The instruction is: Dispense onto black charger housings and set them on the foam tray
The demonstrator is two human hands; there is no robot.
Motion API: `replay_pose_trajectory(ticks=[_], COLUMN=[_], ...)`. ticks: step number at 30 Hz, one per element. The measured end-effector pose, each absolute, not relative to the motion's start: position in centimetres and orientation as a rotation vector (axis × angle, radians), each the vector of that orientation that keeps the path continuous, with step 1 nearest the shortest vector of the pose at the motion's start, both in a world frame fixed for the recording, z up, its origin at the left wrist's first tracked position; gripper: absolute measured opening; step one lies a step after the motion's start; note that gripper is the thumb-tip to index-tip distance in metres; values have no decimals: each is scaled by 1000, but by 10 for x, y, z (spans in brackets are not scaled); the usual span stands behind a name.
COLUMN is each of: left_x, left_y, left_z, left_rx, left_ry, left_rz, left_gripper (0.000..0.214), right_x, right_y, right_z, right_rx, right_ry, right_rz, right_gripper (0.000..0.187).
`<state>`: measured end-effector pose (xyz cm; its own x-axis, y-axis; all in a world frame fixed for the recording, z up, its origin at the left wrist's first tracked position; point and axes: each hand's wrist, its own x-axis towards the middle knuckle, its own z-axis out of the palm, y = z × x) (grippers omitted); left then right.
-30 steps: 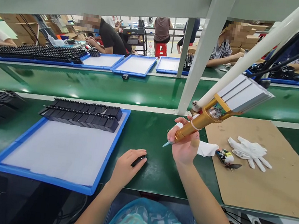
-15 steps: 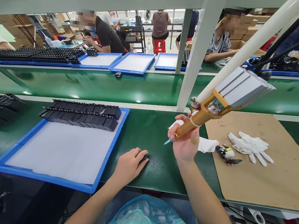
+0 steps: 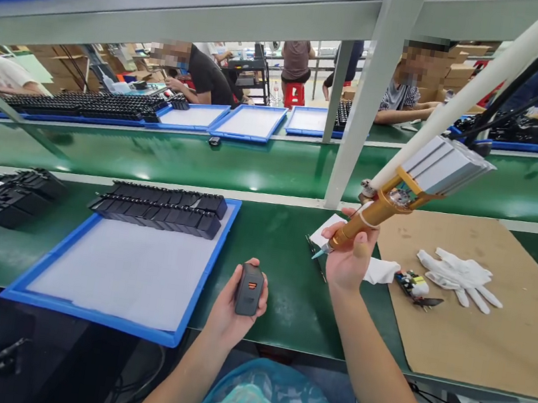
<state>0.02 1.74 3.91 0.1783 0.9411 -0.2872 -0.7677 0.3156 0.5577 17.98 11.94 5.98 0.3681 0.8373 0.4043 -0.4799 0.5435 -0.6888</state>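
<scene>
A green workbench [image 3: 273, 242] runs across the whole view, with a second green belt behind it where other people sit at blue trays. On the right of the bench lies a brown cardboard sheet [image 3: 480, 341]. On the left sits a blue tray [image 3: 90, 317] lined with white foam, and two rows of black housings [image 3: 161, 209] stand along its far edge. A loose pile of similar black parts [image 3: 12, 193] lies further left, off the tray.

A dispensing tool [image 3: 373, 214] hangs in from the upper right. It has a gold barrel beneath a grey block [image 3: 441, 166] and a long white tube [image 3: 467, 96], and it tilts so that its pale blue tip points down and to the left. The right hand [image 3: 348, 260] has its fingers wrapped tight around the lower barrel and holds it above the bench, just in front of a white cloth [image 3: 380, 270].

A pair of white gloves [image 3: 460, 277] rests on the cardboard. Beside them, at the sheet's left edge, is what looks like a small circuit board [image 3: 413, 285], though it is too small to tell for certain.

The left hand [image 3: 230, 310] is raised near the bench's front edge, between the tray and the right arm. Its fingers and thumb clasp a small black adapter housing [image 3: 249, 289] by the sides. The housing stands upright, with an orange port showing on the face turned to the camera. It is well apart from the tool's tip.
</scene>
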Motion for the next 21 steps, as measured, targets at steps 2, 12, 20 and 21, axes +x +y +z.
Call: replay_pose_trajectory(ticks=[2,12,20,21], left_x=[1,-1,-4,-5], left_y=[16,15,14,14], left_z=[42,37,38,38], left_rx=[360,722,858,865], left_ry=[635,610,551,548], left_rz=[1254,1355,1378,1379], left_gripper=[28,26,25,25], right_x=[181,186,186,187], right_y=[122,127,127,127], right_z=[59,58,59,58], right_rx=[-518,-557,-572,-572], right_ry=[-812,-810,-822,-824], right_rz=[879,830,833,831], right_gripper=[28,26,28,28])
